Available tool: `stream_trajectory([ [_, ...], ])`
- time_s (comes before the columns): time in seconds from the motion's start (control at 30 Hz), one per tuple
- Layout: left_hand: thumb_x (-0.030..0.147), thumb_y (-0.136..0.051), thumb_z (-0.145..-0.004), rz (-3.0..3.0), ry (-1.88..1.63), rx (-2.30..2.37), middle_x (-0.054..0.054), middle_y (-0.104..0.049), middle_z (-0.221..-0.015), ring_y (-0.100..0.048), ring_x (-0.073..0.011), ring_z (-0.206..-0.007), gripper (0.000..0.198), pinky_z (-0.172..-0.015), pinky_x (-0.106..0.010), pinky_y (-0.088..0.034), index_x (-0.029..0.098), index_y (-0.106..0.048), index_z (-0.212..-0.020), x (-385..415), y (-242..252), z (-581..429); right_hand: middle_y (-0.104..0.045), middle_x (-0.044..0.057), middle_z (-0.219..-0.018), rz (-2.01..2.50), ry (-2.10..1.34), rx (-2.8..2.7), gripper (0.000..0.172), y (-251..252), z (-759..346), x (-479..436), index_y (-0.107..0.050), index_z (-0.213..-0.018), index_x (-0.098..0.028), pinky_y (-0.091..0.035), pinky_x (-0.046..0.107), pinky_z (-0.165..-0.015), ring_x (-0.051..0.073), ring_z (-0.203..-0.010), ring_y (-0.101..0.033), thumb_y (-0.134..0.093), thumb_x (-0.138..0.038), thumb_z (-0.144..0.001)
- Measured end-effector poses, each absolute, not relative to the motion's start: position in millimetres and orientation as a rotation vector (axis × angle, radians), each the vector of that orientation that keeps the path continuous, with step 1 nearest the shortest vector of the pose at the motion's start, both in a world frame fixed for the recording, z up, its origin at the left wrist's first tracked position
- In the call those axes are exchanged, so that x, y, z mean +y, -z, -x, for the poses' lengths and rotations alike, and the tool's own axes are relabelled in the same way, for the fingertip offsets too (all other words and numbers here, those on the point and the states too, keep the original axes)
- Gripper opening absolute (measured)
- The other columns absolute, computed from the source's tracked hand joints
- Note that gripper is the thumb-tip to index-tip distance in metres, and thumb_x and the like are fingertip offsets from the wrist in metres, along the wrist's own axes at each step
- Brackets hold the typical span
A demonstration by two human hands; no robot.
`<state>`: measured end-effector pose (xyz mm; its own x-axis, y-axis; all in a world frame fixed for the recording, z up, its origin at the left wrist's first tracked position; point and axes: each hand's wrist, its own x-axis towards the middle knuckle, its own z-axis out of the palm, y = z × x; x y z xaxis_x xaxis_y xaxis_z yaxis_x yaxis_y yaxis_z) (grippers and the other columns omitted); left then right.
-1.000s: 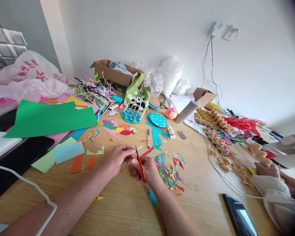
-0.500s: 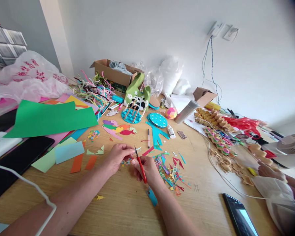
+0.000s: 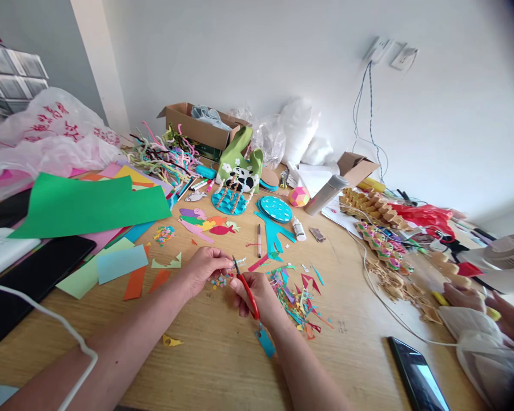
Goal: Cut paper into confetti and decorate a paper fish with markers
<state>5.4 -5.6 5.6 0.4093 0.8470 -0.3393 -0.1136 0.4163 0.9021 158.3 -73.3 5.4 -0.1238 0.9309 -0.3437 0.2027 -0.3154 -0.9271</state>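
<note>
Near the middle of the desk, my left hand [image 3: 208, 267] pinches a small pale paper scrap [image 3: 240, 262] between thumb and fingertips. My right hand [image 3: 259, 295] is closed around red-handled scissors [image 3: 249, 294], whose blades point up and away beside the scrap. Whether the blades touch the paper I cannot tell. Tiny coloured paper dots [image 3: 220, 281] lie on the desk between my hands. Just right of my right hand is a heap of colourful paper offcuts [image 3: 297, 299]. Cut paper fish [image 3: 209, 221] in several colours lie beyond my left hand.
Green paper [image 3: 94, 205] and other coloured sheets cover the left side. Blue discs [image 3: 274, 209], a pen [image 3: 259, 240] and a glue bottle [image 3: 298, 229] lie ahead. A phone [image 3: 417, 374] is at the front right. Another person's hands [image 3: 466, 298] are at the far right.
My hands have moved slightly apart, showing more of the dots between them. The scissors have shifted a little. At the far right, the other person's hands have moved.
</note>
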Motion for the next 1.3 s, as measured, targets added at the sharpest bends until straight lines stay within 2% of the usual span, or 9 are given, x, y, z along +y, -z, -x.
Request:
stream_trajectory([
  [0.23,0.034,-0.073,-0.05,-0.986,-0.662,0.946,0.002,-0.059,-0.049,-0.042,-0.0069,-0.043,0.024,-0.046,-0.023,-0.022,0.015,-0.065,-0.063,-1.8,-3.7,-1.6,-0.06,0.0,-0.048,1.416,-1.576,-1.299,0.052,-6.0,-158.6,-72.9,-0.053,-0.063,-0.016,-0.041,0.018,-0.036,0.01,-0.036,-0.054,-0.072,-0.064,-0.067],
  [0.6,0.034,-0.072,-0.051,-1.015,-0.649,0.957,0.003,-0.056,-0.046,-0.039,-0.0068,-0.042,0.023,-0.045,-0.024,-0.02,0.015,-0.065,-0.061,-1.5,-4.9,-0.8,-0.061,0.001,-0.049,1.461,-1.556,-1.289,0.054,-7.3,-158.8,-73.0,-0.052,-0.061,-0.016,-0.038,0.017,-0.033,0.009,-0.034,-0.052,-0.074,-0.065,-0.064],
  [1.3,0.034,-0.07,-0.05,-1.037,-0.647,0.958,0.003,-0.055,-0.045,-0.037,-0.0071,-0.041,0.021,-0.045,-0.025,-0.02,0.016,-0.065,-0.06,-1.4,-6.2,-0.3,-0.059,0.0,-0.047,1.51,-1.506,-1.365,0.05,-8.9,-160.6,-73.8,-0.054,-0.06,-0.016,-0.033,0.017,-0.033,0.009,-0.034,-0.05,-0.072,-0.062,-0.069],
])
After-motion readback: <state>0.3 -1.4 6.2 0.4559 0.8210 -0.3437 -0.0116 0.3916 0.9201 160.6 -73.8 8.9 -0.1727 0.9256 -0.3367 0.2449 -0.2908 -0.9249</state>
